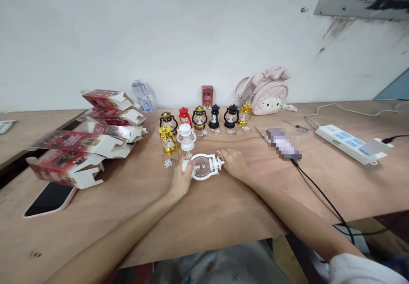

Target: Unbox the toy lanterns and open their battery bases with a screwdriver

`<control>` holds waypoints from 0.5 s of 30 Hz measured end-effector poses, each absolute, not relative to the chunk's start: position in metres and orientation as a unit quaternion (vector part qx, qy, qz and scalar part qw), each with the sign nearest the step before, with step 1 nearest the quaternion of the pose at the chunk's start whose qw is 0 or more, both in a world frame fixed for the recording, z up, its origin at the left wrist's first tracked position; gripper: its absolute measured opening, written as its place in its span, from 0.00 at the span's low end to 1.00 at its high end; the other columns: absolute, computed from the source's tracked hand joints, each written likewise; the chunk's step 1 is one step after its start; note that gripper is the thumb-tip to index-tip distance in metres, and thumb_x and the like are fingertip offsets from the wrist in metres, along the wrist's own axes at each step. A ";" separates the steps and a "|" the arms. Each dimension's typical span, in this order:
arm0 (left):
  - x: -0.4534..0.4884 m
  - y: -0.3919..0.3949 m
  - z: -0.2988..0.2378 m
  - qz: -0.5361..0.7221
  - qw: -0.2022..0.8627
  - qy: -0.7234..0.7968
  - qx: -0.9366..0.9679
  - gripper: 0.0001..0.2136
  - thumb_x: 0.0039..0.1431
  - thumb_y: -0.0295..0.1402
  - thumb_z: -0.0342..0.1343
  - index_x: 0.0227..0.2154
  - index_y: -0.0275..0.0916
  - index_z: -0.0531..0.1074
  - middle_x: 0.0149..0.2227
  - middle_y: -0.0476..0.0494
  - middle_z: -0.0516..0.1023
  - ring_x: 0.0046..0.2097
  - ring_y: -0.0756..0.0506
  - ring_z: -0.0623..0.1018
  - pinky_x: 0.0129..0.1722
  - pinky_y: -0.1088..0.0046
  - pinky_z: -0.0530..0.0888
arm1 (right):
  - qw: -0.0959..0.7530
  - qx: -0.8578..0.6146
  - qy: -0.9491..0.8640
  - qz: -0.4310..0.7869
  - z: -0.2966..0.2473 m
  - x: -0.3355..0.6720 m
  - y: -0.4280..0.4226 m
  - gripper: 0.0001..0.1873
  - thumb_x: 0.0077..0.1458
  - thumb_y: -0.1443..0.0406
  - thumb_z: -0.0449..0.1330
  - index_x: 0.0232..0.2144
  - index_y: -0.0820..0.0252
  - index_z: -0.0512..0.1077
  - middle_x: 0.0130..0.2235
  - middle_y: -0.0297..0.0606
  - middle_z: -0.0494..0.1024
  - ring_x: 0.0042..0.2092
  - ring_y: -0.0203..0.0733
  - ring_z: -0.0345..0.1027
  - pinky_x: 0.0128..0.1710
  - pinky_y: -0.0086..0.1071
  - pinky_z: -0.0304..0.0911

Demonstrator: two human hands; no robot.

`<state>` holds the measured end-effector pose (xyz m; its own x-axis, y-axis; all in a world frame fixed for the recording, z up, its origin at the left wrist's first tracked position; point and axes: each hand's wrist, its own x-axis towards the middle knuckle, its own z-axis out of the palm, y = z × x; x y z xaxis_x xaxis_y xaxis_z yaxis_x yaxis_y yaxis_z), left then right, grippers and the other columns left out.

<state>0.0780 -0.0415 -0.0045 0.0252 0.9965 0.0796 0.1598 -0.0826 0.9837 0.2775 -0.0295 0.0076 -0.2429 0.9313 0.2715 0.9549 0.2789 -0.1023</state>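
A small white toy lantern (204,166) lies on its side on the wooden table (223,207). My left hand (181,181) grips its base end, fingers curled round it. My right hand (233,163) holds the top end, fingers closed on the cap. Just behind stand several more mini lanterns: a gold one (168,141), a white one (186,137), a red one (184,115), black ones (214,117) and another gold one (244,114).
Opened red and white boxes (79,145) lie piled at the left, with a phone (49,199) face down near them. A blurred phone (283,144) with a black cable, a power strip (348,143), a pink bag (266,94), a water bottle (142,95) and a screwdriver (297,126) sit to the right and back.
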 end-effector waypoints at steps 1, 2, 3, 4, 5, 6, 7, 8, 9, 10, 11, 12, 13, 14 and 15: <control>0.078 -0.042 -0.005 0.475 0.443 0.510 0.564 0.13 0.53 0.46 0.48 0.28 0.40 0.64 0.17 0.55 0.62 0.18 0.52 0.62 0.17 0.79 0.57 | 0.138 -0.594 -0.792 -0.030 0.007 0.278 -0.030 0.15 0.64 0.67 0.46 0.33 0.66 0.71 0.33 0.45 0.77 0.34 0.41 0.70 0.29 0.30 0.49; 0.078 -0.042 -0.005 0.476 0.443 0.507 0.566 0.13 0.54 0.45 0.48 0.28 0.40 0.64 0.17 0.55 0.62 0.18 0.52 0.62 0.17 0.79 0.57 | 0.133 -0.587 -0.798 -0.017 0.007 0.278 -0.029 0.14 0.63 0.68 0.47 0.34 0.65 0.71 0.34 0.45 0.77 0.35 0.41 0.70 0.30 0.29 0.50; 0.078 -0.043 -0.005 0.476 0.443 0.506 0.567 0.13 0.54 0.45 0.49 0.28 0.40 0.64 0.17 0.55 0.62 0.18 0.52 0.62 0.17 0.80 0.57 | 0.126 -0.577 -0.807 -0.002 0.007 0.279 -0.029 0.13 0.62 0.69 0.47 0.35 0.65 0.71 0.35 0.44 0.78 0.35 0.41 0.70 0.30 0.29 0.50; 0.078 -0.043 -0.005 0.475 0.443 0.506 0.568 0.12 0.54 0.45 0.49 0.29 0.40 0.64 0.17 0.55 0.62 0.18 0.52 0.62 0.16 0.80 0.57 | 0.119 -0.564 -0.817 0.014 0.007 0.279 -0.029 0.12 0.61 0.71 0.48 0.36 0.65 0.71 0.36 0.44 0.78 0.36 0.41 0.70 0.31 0.29 0.50; 0.077 -0.044 -0.005 0.473 0.442 0.506 0.570 0.12 0.54 0.44 0.49 0.29 0.40 0.64 0.17 0.55 0.62 0.18 0.52 0.62 0.16 0.80 0.57 | 0.112 -0.551 -0.826 0.030 0.007 0.280 -0.029 0.12 0.60 0.72 0.48 0.36 0.65 0.71 0.37 0.44 0.78 0.37 0.41 0.70 0.31 0.29 0.50; 0.077 -0.045 -0.005 0.472 0.441 0.505 0.573 0.12 0.54 0.44 0.49 0.29 0.40 0.64 0.17 0.55 0.63 0.18 0.52 0.62 0.17 0.80 0.57 | 0.108 -0.540 -0.833 0.045 0.007 0.280 -0.028 0.11 0.58 0.73 0.49 0.35 0.65 0.71 0.37 0.44 0.78 0.37 0.41 0.70 0.31 0.29 0.51; 0.077 -0.045 -0.005 0.470 0.440 0.504 0.575 0.12 0.54 0.44 0.49 0.29 0.40 0.64 0.18 0.55 0.63 0.18 0.52 0.62 0.17 0.80 0.57 | 0.104 -0.533 -0.838 0.057 0.006 0.281 -0.028 0.10 0.56 0.74 0.49 0.34 0.65 0.71 0.37 0.44 0.78 0.37 0.41 0.70 0.32 0.29 0.51; 0.077 -0.046 -0.005 0.470 0.439 0.504 0.577 0.12 0.54 0.44 0.49 0.30 0.40 0.64 0.18 0.55 0.63 0.18 0.52 0.62 0.17 0.80 0.57 | 0.102 -0.527 -0.841 0.065 0.006 0.281 -0.027 0.10 0.55 0.74 0.50 0.33 0.65 0.71 0.36 0.44 0.78 0.37 0.42 0.71 0.32 0.29 0.51; 0.077 -0.046 -0.005 0.471 0.438 0.504 0.577 0.12 0.54 0.45 0.49 0.30 0.40 0.64 0.18 0.55 0.63 0.18 0.52 0.62 0.17 0.80 0.57 | 0.101 -0.524 -0.843 0.070 0.006 0.282 -0.027 0.10 0.53 0.75 0.51 0.32 0.65 0.71 0.36 0.44 0.78 0.37 0.41 0.71 0.32 0.28 0.51; 0.077 -0.047 -0.005 0.472 0.436 0.504 0.578 0.12 0.54 0.45 0.48 0.30 0.40 0.64 0.18 0.55 0.63 0.18 0.52 0.62 0.17 0.79 0.57 | 0.101 -0.521 -0.844 0.073 0.006 0.282 -0.027 0.10 0.52 0.76 0.51 0.32 0.65 0.71 0.36 0.44 0.78 0.38 0.41 0.71 0.32 0.28 0.51; 0.077 -0.047 -0.005 0.473 0.435 0.503 0.578 0.12 0.55 0.45 0.48 0.30 0.40 0.64 0.18 0.55 0.63 0.18 0.52 0.63 0.17 0.79 0.57 | 0.102 -0.517 -0.846 0.077 0.006 0.282 -0.026 0.11 0.52 0.76 0.50 0.32 0.65 0.71 0.37 0.43 0.78 0.38 0.41 0.71 0.32 0.28 0.51; 0.077 -0.047 -0.005 0.474 0.434 0.503 0.578 0.12 0.55 0.45 0.48 0.29 0.40 0.64 0.18 0.55 0.63 0.19 0.52 0.63 0.17 0.79 0.58 | 0.104 -0.512 -0.849 0.082 0.005 0.283 -0.026 0.12 0.51 0.76 0.50 0.33 0.65 0.71 0.37 0.43 0.78 0.38 0.41 0.71 0.33 0.27 0.52; 0.077 -0.047 -0.005 0.475 0.433 0.502 0.578 0.12 0.55 0.45 0.48 0.29 0.40 0.64 0.18 0.55 0.63 0.19 0.52 0.63 0.17 0.79 0.58 | 0.106 -0.507 -0.851 0.088 0.005 0.283 -0.026 0.12 0.51 0.76 0.49 0.33 0.65 0.72 0.37 0.43 0.78 0.38 0.40 0.71 0.33 0.27 0.52; 0.077 -0.047 -0.006 0.476 0.434 0.502 0.578 0.12 0.55 0.45 0.48 0.29 0.40 0.64 0.18 0.55 0.63 0.19 0.51 0.63 0.17 0.79 0.58 | 0.107 -0.502 -0.853 0.093 0.005 0.283 -0.025 0.13 0.52 0.76 0.49 0.33 0.65 0.72 0.36 0.43 0.78 0.38 0.40 0.71 0.33 0.27 0.52; 0.077 -0.047 -0.006 0.475 0.435 0.502 0.576 0.13 0.54 0.45 0.48 0.29 0.40 0.64 0.18 0.55 0.63 0.19 0.51 0.63 0.17 0.79 0.58 | 0.108 -0.500 -0.853 0.097 0.004 0.283 -0.025 0.13 0.52 0.76 0.48 0.34 0.65 0.72 0.36 0.43 0.78 0.38 0.40 0.71 0.34 0.27 0.52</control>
<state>0.0768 -0.0471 -0.0060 0.0432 0.9929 0.1108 0.1652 -0.1165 0.9794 0.2835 -0.0254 0.0044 -0.4756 0.8752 0.0882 0.8333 0.4804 -0.2735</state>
